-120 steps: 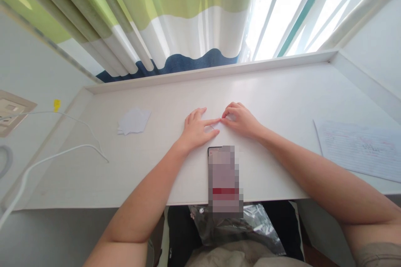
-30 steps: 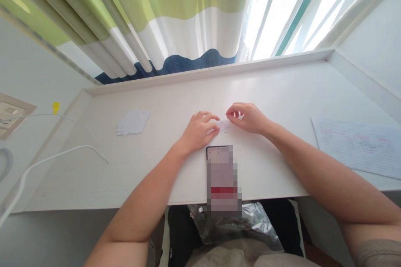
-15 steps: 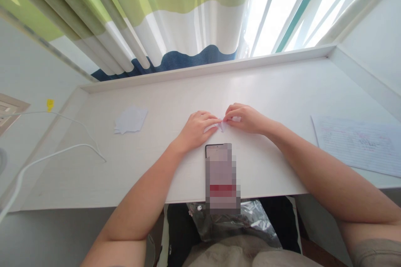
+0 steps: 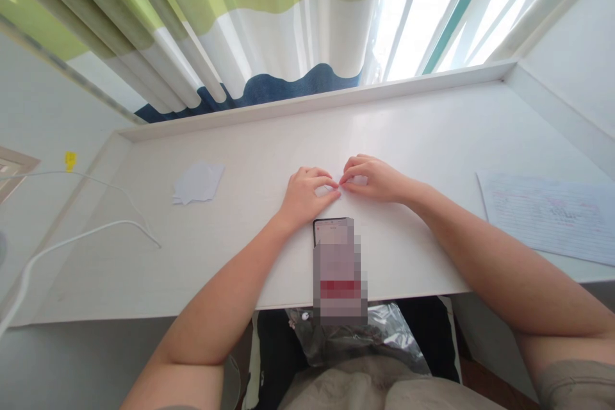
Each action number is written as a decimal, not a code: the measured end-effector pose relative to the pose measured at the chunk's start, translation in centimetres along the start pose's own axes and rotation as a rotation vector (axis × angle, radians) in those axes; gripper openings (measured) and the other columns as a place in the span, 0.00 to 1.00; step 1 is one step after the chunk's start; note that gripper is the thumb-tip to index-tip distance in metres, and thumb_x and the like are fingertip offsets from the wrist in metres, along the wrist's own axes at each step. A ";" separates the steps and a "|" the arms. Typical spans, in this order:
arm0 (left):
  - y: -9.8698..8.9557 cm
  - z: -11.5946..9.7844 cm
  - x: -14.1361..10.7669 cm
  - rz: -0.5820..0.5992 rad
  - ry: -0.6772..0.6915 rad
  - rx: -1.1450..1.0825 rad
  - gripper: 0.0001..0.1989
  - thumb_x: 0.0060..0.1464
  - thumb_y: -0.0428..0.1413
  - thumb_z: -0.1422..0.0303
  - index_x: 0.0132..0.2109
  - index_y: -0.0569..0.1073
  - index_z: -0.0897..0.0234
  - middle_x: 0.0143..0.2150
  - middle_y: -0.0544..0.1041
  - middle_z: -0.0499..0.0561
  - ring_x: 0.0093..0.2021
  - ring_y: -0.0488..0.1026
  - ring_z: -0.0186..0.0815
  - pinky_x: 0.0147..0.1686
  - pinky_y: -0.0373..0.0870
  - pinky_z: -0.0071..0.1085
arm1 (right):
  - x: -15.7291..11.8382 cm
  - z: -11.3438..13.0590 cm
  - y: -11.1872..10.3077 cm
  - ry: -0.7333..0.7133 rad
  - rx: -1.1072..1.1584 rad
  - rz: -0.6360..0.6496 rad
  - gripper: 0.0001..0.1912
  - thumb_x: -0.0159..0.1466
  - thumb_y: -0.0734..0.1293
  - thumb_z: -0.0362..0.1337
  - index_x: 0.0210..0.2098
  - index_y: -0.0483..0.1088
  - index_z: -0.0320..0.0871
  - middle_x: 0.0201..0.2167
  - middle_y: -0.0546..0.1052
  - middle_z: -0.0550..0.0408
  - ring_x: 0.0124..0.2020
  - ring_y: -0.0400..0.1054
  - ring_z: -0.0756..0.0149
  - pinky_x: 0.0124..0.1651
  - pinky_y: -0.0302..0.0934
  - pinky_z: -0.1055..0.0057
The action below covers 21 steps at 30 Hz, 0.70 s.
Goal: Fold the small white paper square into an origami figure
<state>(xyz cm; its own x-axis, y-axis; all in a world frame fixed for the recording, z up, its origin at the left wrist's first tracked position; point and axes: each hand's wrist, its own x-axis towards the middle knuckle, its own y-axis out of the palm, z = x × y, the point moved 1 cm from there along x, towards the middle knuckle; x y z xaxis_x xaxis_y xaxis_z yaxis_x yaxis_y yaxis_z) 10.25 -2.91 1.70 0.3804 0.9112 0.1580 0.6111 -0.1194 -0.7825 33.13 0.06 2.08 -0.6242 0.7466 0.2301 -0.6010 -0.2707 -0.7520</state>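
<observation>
A small piece of white paper (image 4: 356, 180) lies between my hands at the middle of the white desk, mostly hidden by the fingers. My left hand (image 4: 313, 193) curves round its left side, thumb and fingertips closed on the paper's edge. From the other side my right hand (image 4: 372, 178) pinches the paper, with the fingertips of both hands almost meeting. Just below the hands lies a phone (image 4: 331, 230), its screen mostly blurred out.
A small stack of white paper pieces (image 4: 199, 182) lies to the left. A written-on lined sheet (image 4: 548, 214) is at the right. A white cable (image 4: 96, 230) crosses the desk's left side. A raised rim (image 4: 312, 102) runs along the back, below the curtain (image 4: 288, 25).
The fingers of my left hand have shifted slightly, its thumb now nearer the right fingertips, and less of the paper shows. The view has moved a little.
</observation>
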 end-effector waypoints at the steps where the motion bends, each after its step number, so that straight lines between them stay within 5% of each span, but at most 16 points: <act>1: 0.0 0.0 0.0 0.009 0.000 -0.009 0.03 0.63 0.69 0.63 0.44 0.87 0.50 0.55 0.86 0.47 0.61 0.75 0.47 0.69 0.67 0.51 | 0.0 0.0 0.0 0.006 0.001 0.002 0.10 0.70 0.69 0.38 0.38 0.85 0.48 0.40 0.82 0.48 0.44 0.74 0.54 0.52 0.67 0.56; 21: -0.6 0.3 -0.2 0.028 -0.005 -0.062 0.10 0.64 0.64 0.67 0.52 0.83 0.53 0.56 0.86 0.48 0.63 0.75 0.48 0.71 0.66 0.53 | -0.2 0.5 0.1 0.030 -0.020 0.030 0.10 0.69 0.69 0.40 0.46 0.82 0.48 0.43 0.81 0.47 0.47 0.72 0.52 0.55 0.64 0.53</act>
<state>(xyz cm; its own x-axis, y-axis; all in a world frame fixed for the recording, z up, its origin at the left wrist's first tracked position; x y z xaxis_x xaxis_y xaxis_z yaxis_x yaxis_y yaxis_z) 9.57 -2.92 1.99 0.3947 0.9091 0.1334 0.6418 -0.1689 -0.7480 32.99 -0.46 2.27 -0.6264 0.7562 0.1893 -0.5719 -0.2808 -0.7708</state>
